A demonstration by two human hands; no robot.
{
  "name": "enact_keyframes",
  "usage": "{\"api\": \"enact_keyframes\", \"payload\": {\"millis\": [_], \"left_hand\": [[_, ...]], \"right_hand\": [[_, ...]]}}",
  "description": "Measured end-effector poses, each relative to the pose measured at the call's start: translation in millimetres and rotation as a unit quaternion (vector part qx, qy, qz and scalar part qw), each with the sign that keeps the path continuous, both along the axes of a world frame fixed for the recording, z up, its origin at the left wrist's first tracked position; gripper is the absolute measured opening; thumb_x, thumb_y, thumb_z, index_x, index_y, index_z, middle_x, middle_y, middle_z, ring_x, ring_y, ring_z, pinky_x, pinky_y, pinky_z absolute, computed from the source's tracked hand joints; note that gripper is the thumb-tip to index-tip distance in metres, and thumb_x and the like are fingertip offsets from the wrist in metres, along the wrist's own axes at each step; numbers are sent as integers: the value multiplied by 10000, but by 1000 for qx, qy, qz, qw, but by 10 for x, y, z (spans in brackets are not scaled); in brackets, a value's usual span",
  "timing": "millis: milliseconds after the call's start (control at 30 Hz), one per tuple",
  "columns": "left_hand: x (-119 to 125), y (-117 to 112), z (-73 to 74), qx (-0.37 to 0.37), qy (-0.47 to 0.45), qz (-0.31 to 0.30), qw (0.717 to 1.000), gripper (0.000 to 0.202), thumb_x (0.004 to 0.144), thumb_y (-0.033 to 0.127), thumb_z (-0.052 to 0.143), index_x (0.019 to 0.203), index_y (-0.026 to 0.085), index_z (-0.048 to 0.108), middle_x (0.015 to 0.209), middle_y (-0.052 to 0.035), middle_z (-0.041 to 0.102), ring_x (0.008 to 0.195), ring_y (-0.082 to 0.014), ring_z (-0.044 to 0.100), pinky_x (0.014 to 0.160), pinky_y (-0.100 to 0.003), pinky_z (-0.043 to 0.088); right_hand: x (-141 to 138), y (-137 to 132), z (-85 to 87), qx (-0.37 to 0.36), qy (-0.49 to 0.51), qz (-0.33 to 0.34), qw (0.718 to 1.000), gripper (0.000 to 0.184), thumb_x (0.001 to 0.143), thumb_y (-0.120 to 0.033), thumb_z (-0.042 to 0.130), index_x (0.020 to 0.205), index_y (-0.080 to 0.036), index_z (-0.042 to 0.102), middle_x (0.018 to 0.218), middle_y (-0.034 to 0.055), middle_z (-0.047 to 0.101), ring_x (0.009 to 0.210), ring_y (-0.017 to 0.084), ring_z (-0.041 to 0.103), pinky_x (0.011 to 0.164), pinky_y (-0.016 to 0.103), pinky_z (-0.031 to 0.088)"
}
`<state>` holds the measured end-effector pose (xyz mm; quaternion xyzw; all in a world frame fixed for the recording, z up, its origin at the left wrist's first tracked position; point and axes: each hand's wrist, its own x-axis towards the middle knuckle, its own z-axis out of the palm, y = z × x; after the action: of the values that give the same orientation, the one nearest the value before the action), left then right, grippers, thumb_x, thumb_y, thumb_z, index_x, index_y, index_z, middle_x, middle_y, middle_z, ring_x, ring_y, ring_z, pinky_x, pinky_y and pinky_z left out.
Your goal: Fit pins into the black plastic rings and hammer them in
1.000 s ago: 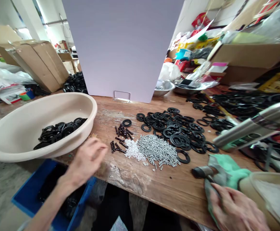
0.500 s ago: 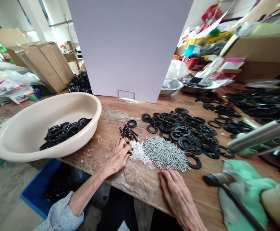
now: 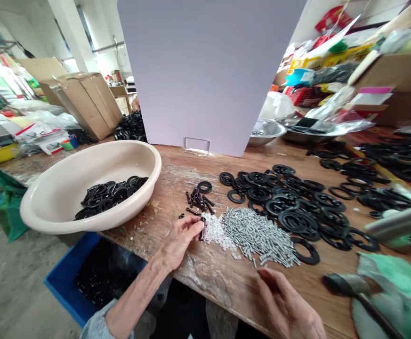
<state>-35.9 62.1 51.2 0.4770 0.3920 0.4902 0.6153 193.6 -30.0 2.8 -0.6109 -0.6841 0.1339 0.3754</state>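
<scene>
My left hand (image 3: pixel 179 242) pinches a short black pin (image 3: pixel 203 229) between thumb and fingers, holding it upright at the left edge of a heap of small white plastic pieces (image 3: pixel 216 230). Just beyond lies a small pile of similar black pins (image 3: pixel 200 200), with a black ring (image 3: pixel 204 187) behind it. Near the table's front edge, my right hand (image 3: pixel 288 301) is turned on its side, loosely curved, thumb and fingers apart, with nothing visible in it. It is closest to a heap of small silver metal pins (image 3: pixel 258 233). Behind those, many black rings (image 3: pixel 293 207) are piled up.
A beige basin (image 3: pixel 50 202) with black parts stands at the left, above a blue crate (image 3: pixel 64 287) on the floor. A hammer (image 3: pixel 346 285) and green cloth (image 3: pixel 392 282) lie at the right. A pale upright panel (image 3: pixel 205 75) stands at the back, metal bowls (image 3: pixel 267 132) beside it.
My left hand has lifted a black pin from the small pile and drawn it towards the white pieces. My right hand has rolled from lying flat onto its side. The view has shifted left.
</scene>
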Motion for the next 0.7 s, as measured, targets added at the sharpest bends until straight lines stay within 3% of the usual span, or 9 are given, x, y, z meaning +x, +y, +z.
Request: {"api": "enact_keyframes", "payload": {"millis": [67, 133, 233, 333, 567, 700], "left_hand": [[32, -132, 40, -75, -105, -25, 991, 340, 704, 405, 750, 813, 102, 641, 739, -11, 584, 639, -69, 486, 638, -200, 386], [71, -258, 51, -123, -147, -38, 981, 354, 650, 393, 805, 798, 107, 659, 743, -7, 591, 638, -61, 490, 638, -190, 388], [135, -429, 50, -169, -164, -55, 970, 373, 613, 400, 834, 774, 110, 662, 741, -6, 594, 636, -60, 502, 634, -187, 395], [189, -569, 53, -190, -155, -83, 966, 384, 622, 417, 826, 763, 104, 652, 717, 1, 582, 620, -56, 495, 625, -186, 389], [252, -675, 11, -137, -69, -108, 982, 414, 703, 499, 732, 745, 108, 604, 649, 12, 547, 620, -80, 465, 625, -214, 349], [231, -675, -13, -87, 2, -125, 988, 438, 743, 549, 657, 724, 119, 573, 641, 22, 505, 618, -89, 430, 613, -224, 331]], "right_hand": [[-104, -12, 97, -28, 81, -14, 996, 194, 854, -394, 549, 930, -222, 596, 823, 22, 673, 707, 151, 658, 640, 206, 543], [-252, -24, 218, -45, 182, -20, 982, 214, 820, -425, 595, 867, -216, 601, 753, 2, 640, 665, 128, 630, 591, 170, 519], [-490, -43, 425, -72, 314, -35, 946, 238, 792, -442, 640, 852, -214, 610, 741, -14, 609, 658, 103, 591, 604, 153, 493], [-653, -43, 548, -89, 374, -30, 923, 250, 771, -445, 676, 842, -211, 622, 743, -12, 613, 663, 100, 573, 616, 161, 475], [-663, 10, 397, -90, 410, 42, 907, 251, 784, -437, 672, 819, -196, 611, 719, 10, 594, 614, 118, 571, 550, 201, 498], [-627, -30, 462, -148, 429, 49, 890, 292, 744, -444, 714, 784, -187, 580, 723, 3, 580, 647, 128, 576, 595, 224, 507]]}}
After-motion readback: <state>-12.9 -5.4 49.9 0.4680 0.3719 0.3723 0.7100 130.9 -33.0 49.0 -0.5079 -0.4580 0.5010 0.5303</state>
